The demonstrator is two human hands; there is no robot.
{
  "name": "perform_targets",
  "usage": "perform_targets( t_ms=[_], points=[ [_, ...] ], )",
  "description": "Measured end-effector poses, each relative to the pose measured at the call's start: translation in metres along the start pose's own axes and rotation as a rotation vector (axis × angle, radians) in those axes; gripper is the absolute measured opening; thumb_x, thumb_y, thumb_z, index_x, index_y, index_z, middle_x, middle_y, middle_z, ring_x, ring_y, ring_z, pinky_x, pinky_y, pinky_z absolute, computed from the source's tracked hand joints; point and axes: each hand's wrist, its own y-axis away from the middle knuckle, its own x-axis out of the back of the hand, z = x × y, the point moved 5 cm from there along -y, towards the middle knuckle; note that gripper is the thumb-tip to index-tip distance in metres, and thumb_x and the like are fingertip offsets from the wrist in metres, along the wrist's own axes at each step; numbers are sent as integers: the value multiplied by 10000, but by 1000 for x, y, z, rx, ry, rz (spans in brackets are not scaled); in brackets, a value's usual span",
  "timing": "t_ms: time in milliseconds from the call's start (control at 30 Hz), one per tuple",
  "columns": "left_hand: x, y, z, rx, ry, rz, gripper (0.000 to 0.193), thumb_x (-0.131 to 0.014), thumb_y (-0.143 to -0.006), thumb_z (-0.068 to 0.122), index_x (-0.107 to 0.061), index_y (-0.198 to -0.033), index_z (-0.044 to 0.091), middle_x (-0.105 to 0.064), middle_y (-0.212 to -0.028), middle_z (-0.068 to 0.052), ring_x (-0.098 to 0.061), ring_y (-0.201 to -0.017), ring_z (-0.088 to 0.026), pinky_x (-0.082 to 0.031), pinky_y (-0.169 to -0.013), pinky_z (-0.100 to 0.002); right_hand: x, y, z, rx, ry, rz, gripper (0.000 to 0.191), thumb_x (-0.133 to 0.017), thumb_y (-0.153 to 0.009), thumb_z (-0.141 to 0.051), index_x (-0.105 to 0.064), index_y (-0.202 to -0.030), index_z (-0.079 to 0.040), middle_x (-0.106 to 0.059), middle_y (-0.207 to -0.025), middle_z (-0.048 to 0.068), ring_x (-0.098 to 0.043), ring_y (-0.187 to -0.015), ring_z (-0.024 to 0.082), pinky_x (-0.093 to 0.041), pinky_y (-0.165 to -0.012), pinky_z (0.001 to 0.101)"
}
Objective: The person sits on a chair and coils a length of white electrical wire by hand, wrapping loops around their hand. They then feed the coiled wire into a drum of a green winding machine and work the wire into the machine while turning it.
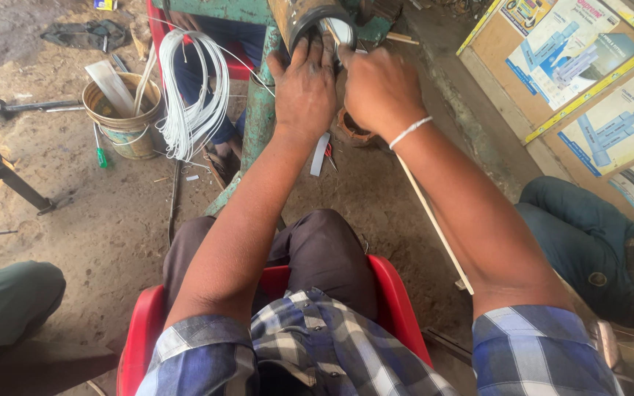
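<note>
My left hand (304,88) rests flat, fingers spread, against the open end of a dark metal cylinder (304,16) mounted on a green metal stand (258,110). My right hand (379,86) is curled beside it, gripping something thin at the cylinder's mouth, which I cannot make out clearly. A white band circles my right wrist. I sit on a red plastic chair (148,330), with my knees below my arms. A thin white strip (320,154) hangs below my left hand.
A coil of white wire (194,95) hangs left of the stand, beside a bucket (122,117) holding sticks. A hammer (23,108) and a green-handled screwdriver (100,152) lie on the dirt floor. Cardboard boxes (596,95) stand right. Another person's legs (581,242) are right, someone else's knee (9,301) left.
</note>
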Motion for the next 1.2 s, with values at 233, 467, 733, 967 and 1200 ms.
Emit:
perform_targets(
  t_ms=[233,467,733,967,1200],
  points=[
    [-10,2,1,-2,-18,24,540,-498,-976,201,-506,-1465,-28,-587,-1390,-148,-461,-1347,-278,-287,-1035,-681,-15,-18,8,-5,-21,-22,384,-567,-863,-34,-727,-1209,-89,-712,-938,264,-691,-870,479,-564,-723,558],
    [-6,2,3,-43,-63,-1,530,-514,-985,212,-519,-1461,-19,-608,-1364,-148,-472,-1354,-294,-300,-1064,-648,-25,-53,5,-83,-83,-13,206,-631,-905,-224,-768,-956,-79,-710,-953,259,-681,-895,479,-552,-771,554],
    [4,2,5,-36,-83,35,520,-534,-954,199,-529,-1441,17,-590,-1393,-128,-471,-1329,-277,-301,-1058,-660,-27,-56,12,-183,-154,-63,294,-627,-983,-303,-742,-980,-33,-696,-988,288,-669,-958,481,-541,-837,548],
    [-3,3,-1,-51,-70,60,591,-530,-969,211,-463,-1503,-33,-587,-1362,-142,-459,-1322,-274,-306,-1034,-648,7,-8,9,27,-227,-48,512,-648,-869,-182,-608,-1356,-27,-681,-1116,270,-620,-1052,481,-488,-886,551],
    [-8,8,-3,-59,-19,76,569,-536,-1011,217,-449,-1514,-32,-588,-1373,-127,-449,-1357,-280,-300,-1067,-637,6,19,9,26,-230,-13,437,-613,-962,-146,-640,-1393,-72,-716,-1090,236,-632,-1029,462,-495,-912,540]
  ],
)
